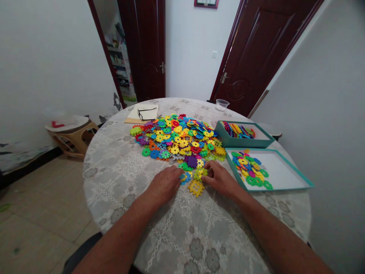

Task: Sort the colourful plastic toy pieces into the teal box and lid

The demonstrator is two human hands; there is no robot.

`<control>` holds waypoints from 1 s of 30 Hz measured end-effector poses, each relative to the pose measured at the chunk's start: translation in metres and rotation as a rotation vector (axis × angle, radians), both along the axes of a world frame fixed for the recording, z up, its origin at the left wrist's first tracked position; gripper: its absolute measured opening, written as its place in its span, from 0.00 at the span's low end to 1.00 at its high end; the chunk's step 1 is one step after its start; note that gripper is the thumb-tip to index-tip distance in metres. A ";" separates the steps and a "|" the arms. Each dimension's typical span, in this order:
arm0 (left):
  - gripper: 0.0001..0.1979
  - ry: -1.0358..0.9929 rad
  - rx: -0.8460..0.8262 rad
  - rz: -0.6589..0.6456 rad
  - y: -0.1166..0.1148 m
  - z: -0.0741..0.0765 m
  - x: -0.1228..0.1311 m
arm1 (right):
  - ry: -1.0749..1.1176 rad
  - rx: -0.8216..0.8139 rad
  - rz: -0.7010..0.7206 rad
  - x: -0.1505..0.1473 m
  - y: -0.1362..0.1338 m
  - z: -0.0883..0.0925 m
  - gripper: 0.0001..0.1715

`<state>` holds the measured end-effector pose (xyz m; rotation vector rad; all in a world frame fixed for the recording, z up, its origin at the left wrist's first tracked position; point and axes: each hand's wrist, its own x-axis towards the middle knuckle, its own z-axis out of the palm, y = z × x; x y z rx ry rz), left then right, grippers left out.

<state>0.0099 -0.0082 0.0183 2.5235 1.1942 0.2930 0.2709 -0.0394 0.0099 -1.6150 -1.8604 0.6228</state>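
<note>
A big pile of colourful plastic gear-shaped pieces (178, 139) covers the middle of the round table. At its near edge, my left hand (167, 183) has its fingers bent together beside blue and yellow pieces (186, 177); its fingertips are partly hidden. Across from it, my right hand (219, 177) has thumb and forefinger curved apart around the side of a yellow-green piece (200, 173), touching or nearly touching it. A yellow square piece (196, 188) lies on the cloth between the hands, nearest to me. Just behind is a purple square piece (192, 161).
On the right, a teal box (245, 142) holds rows of coloured pieces, and a shallow teal-edged tray (291, 186) holds loose ones. Glasses (147, 114) rest on paper at the back left. A clear bowl (221, 104) stands at the back edge.
</note>
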 end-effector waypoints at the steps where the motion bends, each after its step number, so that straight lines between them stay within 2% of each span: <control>1: 0.13 -0.019 -0.005 -0.002 0.000 0.000 0.000 | 0.032 -0.003 -0.011 0.000 0.000 0.000 0.10; 3: 0.14 -0.074 -0.021 -0.005 0.001 0.000 -0.001 | 0.115 -0.005 -0.039 0.001 0.001 0.002 0.07; 6: 0.15 -0.165 -0.066 -0.005 0.002 0.002 -0.005 | 0.308 -0.043 -0.056 0.003 0.001 0.007 0.11; 9: 0.19 -0.228 -0.146 -0.030 0.004 0.004 -0.008 | 0.403 -0.185 0.074 0.003 -0.004 0.010 0.17; 11: 0.20 -0.240 -0.181 -0.046 0.004 0.003 -0.008 | 0.287 -0.223 0.170 0.000 -0.009 0.011 0.19; 13: 0.21 -0.218 -0.174 -0.033 0.004 0.001 -0.006 | 0.077 -0.173 0.211 -0.006 -0.014 0.012 0.19; 15: 0.21 -0.172 -0.146 -0.010 0.002 -0.002 -0.003 | -0.110 -0.114 0.226 -0.011 -0.017 0.014 0.17; 17: 0.21 -0.137 -0.112 0.000 0.001 -0.005 0.000 | -0.209 -0.100 0.240 -0.015 -0.018 0.016 0.13; 24: 0.21 -0.074 -0.071 -0.012 0.000 -0.005 0.004 | -0.306 -0.126 0.178 -0.027 -0.019 0.019 0.06; 30: 0.17 -0.030 -0.059 0.004 -0.001 -0.002 0.008 | -0.201 -0.099 0.135 -0.026 -0.017 0.016 0.04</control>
